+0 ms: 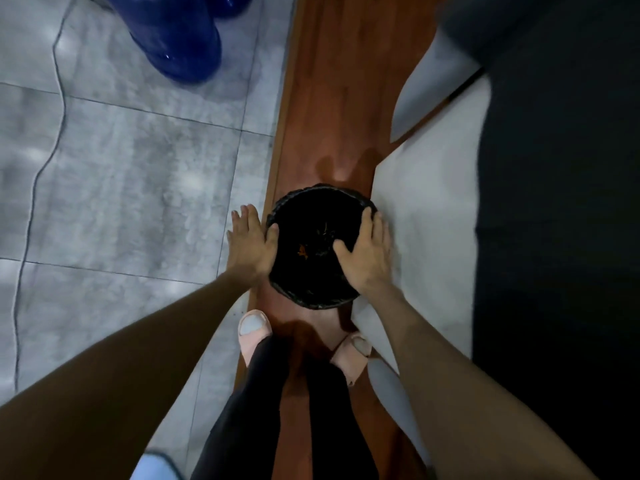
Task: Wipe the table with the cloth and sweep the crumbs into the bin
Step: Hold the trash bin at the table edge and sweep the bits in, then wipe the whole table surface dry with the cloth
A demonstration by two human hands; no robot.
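Observation:
A round black bin (311, 296) lined with a black bag stands on a brown wooden floor strip just in front of my feet. Small orange scraps (302, 252) lie at its bottom. My left hand (252, 244) rests against the bin's left side, with straight fingers outside and the thumb on the rim. My right hand (367, 254) lies flat over the right rim, with the fingers along the edge and the thumb reaching inside. No cloth shows in the head view.
Blue water jugs (180, 36) stand on the grey tile floor at the top left. A thin cable (34, 188) runs down the left tiles. A pale mat (433, 220) and a large dark mass (561, 202) fill the right. My feet wear pink slippers (254, 329).

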